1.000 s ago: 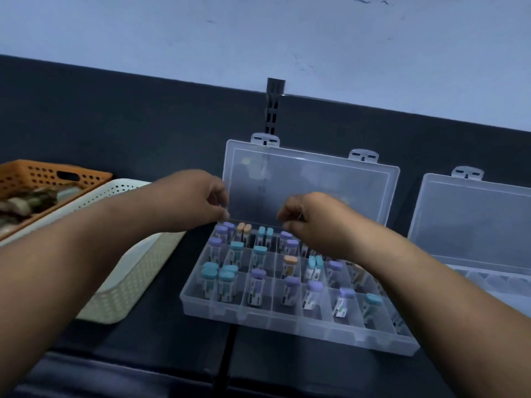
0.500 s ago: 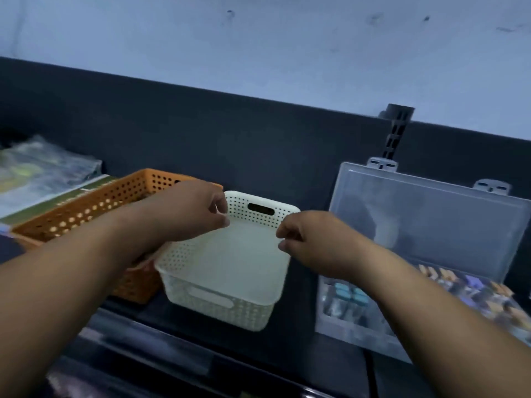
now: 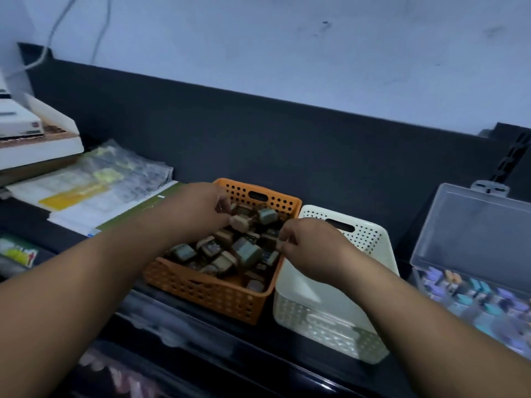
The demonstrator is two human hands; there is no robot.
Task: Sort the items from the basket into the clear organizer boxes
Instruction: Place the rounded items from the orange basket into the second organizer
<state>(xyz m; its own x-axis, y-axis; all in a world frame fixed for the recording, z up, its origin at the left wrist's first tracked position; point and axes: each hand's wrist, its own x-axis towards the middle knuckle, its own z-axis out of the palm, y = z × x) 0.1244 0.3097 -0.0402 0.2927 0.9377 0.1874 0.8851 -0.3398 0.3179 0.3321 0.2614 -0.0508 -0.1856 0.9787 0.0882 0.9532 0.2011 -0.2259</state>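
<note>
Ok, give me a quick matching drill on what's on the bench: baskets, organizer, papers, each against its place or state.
Things:
1. orange basket
2. white basket
3. clear organizer box
4. stack of papers

States:
A. lid raised, far right
B. full of small capped items
C. nothing visible inside
D. left of both baskets

Pairs: 1-B, 2-C, 3-A, 4-D

Dim, bluish indoor light. The wall (image 3: 287, 53) at 12 o'clock is brightest, and the dark tabletop (image 3: 253, 349) at 6 o'clock swallows detail. Motion blur softens everything, worst on the clear organizer box (image 3: 471, 248) at 3 o'clock and the tan item (image 3: 239, 223) at centre. Wide-angle distortion bows the edges.
</note>
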